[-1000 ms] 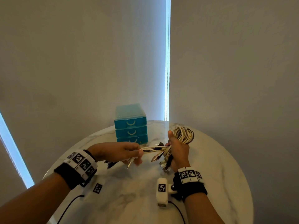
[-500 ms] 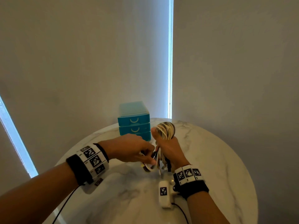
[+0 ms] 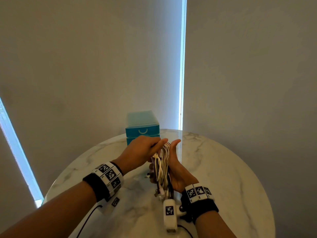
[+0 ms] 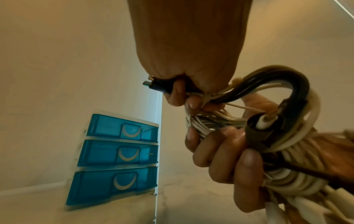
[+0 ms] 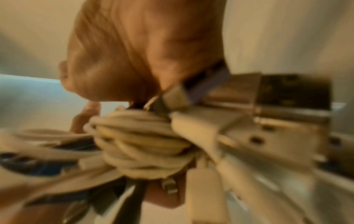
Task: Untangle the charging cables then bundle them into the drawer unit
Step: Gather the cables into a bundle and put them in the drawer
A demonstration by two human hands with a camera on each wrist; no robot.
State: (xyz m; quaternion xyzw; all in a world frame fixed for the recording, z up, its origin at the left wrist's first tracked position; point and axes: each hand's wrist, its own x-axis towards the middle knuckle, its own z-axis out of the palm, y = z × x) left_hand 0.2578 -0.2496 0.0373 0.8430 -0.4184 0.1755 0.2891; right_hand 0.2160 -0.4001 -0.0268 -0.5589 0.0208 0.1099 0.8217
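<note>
A bundle of charging cables (image 3: 162,164) is gripped by the right hand (image 3: 178,170) just in front of the drawer unit (image 3: 142,127); loose cable ends are pinched by the left hand (image 3: 140,152) above the marble table (image 3: 223,169).

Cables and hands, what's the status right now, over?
Right hand grips cable bundle. Left hand pinches black cable end, wrapping it. Drawer unit shut, all three drawers closed.
</note>
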